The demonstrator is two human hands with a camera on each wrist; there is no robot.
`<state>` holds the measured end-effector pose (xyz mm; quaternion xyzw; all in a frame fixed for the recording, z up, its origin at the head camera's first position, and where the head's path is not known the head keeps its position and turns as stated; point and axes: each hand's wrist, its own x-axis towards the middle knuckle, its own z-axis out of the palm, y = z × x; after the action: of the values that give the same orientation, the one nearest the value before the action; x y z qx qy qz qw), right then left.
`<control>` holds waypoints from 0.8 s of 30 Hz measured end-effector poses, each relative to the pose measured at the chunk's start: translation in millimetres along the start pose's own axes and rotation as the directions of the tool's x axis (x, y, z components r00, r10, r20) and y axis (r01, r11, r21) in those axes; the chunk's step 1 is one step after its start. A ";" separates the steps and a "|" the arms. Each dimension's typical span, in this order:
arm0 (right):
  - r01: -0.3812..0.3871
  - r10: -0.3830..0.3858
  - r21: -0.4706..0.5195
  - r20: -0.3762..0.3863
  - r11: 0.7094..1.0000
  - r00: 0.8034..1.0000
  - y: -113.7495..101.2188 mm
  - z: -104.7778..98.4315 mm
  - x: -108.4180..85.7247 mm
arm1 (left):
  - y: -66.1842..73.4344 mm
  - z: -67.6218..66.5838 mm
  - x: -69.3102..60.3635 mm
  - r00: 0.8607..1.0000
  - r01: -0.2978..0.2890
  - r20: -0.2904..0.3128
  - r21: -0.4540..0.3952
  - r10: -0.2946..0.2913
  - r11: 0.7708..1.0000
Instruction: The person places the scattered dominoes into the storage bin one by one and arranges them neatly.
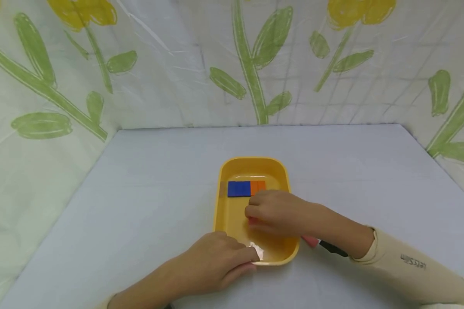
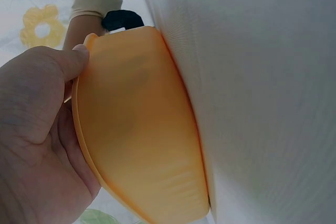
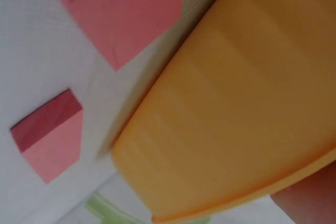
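Head: "Let's Slim" sleeve (image 1: 419, 272), blocks (image 1: 239, 189) in tray (image 1: 233, 214)

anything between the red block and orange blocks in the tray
Only the right hand itself: in the head view its fingers come between the red block and the orange blocks. No other obstacle shows, though the hand hides part of the gap.

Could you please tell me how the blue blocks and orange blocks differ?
The blue blocks form the left part of one row, the orange blocks the right. The blue stretch is longer than the visible orange. The right hand is close to orange, farther from blue. Both lie inside the yellow tray.
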<state>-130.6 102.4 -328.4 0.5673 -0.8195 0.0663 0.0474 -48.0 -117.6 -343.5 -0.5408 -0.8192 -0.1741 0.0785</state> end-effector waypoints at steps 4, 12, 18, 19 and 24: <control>0.057 -0.058 -0.069 -0.012 0.996 0.998 -4.2 6.3 9.3 | 0.7 0.0 -0.5 1.000 -0.013 -0.020 0.005 0.013 1.000; 0.072 -0.057 -0.191 0.085 0.979 0.995 -16.2 13.1 14.9 | 0.3 0.2 0.0 0.998 0.048 0.039 -0.046 -0.047 0.998; 0.064 -0.053 -0.137 0.081 0.989 0.995 -19.8 9.2 3.8 | 0.8 0.6 0.5 0.997 0.056 0.051 -0.046 -0.054 0.997; 0.074 -0.067 -0.115 0.064 0.991 0.996 -20.2 8.2 0.7 | 0.9 0.5 0.5 0.997 0.057 0.054 -0.045 -0.054 0.997; 0.151 -0.149 0.038 -0.048 0.988 0.988 -23.4 1.4 -11.3 | 1.1 -0.8 -0.3 0.996 0.067 0.066 -0.044 -0.064 0.997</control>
<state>-104.7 104.4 -330.3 0.6267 -0.7715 0.0923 0.0590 -46.9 -117.8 -342.7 -0.5205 -0.8345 -0.1778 0.0337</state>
